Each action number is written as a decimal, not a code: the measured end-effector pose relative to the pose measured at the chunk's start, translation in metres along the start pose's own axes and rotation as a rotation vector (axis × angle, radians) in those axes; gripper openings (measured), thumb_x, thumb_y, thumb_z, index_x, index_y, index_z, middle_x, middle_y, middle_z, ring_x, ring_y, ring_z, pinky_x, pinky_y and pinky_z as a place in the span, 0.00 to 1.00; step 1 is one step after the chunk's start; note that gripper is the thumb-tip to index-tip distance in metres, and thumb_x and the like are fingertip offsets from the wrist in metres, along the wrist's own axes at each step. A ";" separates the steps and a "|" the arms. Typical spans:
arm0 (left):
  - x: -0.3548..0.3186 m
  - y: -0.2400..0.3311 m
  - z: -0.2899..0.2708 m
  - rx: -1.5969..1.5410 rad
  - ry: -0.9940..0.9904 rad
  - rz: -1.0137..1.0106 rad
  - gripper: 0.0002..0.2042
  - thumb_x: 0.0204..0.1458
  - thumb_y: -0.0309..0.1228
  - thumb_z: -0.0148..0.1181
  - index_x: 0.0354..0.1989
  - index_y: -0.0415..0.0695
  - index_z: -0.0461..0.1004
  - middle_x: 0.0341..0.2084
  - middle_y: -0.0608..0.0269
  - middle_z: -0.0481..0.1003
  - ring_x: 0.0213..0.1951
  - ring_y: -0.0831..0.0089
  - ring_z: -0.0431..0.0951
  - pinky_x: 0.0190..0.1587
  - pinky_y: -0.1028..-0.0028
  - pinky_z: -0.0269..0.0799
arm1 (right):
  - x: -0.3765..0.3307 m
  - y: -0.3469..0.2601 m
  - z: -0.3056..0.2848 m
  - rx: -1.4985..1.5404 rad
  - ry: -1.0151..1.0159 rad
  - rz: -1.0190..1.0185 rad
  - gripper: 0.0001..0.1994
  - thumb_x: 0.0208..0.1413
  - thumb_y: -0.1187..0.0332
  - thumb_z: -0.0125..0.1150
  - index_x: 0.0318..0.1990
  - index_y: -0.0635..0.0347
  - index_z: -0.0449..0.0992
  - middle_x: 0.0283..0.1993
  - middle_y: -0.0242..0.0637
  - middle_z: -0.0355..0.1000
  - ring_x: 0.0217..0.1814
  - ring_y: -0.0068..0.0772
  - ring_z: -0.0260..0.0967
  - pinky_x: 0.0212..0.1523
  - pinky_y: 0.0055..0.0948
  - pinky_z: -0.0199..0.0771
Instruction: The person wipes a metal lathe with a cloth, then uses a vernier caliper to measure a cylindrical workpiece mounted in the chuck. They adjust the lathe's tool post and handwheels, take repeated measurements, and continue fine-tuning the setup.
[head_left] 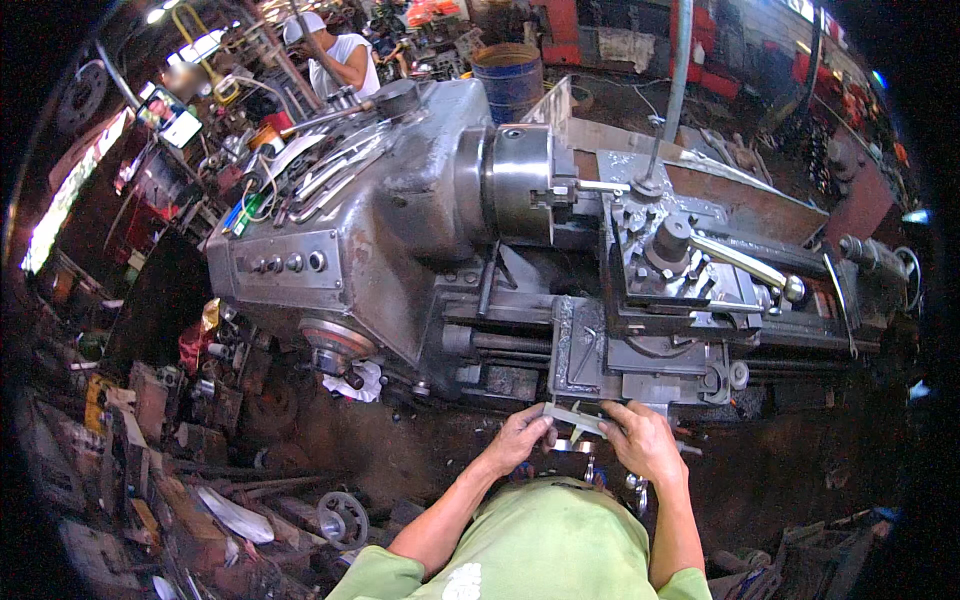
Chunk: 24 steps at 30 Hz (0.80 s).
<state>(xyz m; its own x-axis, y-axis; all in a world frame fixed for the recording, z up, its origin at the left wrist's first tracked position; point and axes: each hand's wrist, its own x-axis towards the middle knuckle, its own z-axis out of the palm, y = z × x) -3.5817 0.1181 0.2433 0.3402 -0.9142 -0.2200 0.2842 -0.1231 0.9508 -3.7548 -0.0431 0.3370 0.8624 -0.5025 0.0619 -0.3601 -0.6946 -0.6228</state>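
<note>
A metal vernier caliper spans the gap between my two hands, in front of my body and near the front of a lathe. Its left end is pinched in the fingers of my left hand. Toward its sliding part, my right hand grips it, and the thin end of the beam sticks out past that hand. Whether anything small sits between the jaws I cannot make out. Just beyond the caliper lies the lathe carriage, strewn with metal chips. The round chuck is farther off, with a thin rod beside its jaws.
The tool post has a long lever handle. Tools and rods lie on the headstock. A blue drum stands behind. Another person is at the back left. Scrap and a handwheel lie lower left.
</note>
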 end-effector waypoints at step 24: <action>-0.017 -0.010 -0.021 0.005 -0.045 0.079 0.13 0.66 0.36 0.47 0.47 0.40 0.74 0.28 0.71 0.72 0.33 0.81 0.70 0.39 0.76 0.69 | -0.002 -0.014 0.037 0.148 -0.012 0.061 0.08 0.55 0.65 0.60 0.36 0.61 0.78 0.31 0.52 0.74 0.36 0.55 0.73 0.38 0.45 0.72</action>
<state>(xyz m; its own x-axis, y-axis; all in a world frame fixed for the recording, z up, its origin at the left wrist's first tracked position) -3.5720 0.1430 0.2329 0.3208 -0.9376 -0.1346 0.2537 -0.0519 0.9659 -3.7386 -0.0131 0.3167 0.8450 -0.5347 0.0111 -0.3568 -0.5790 -0.7331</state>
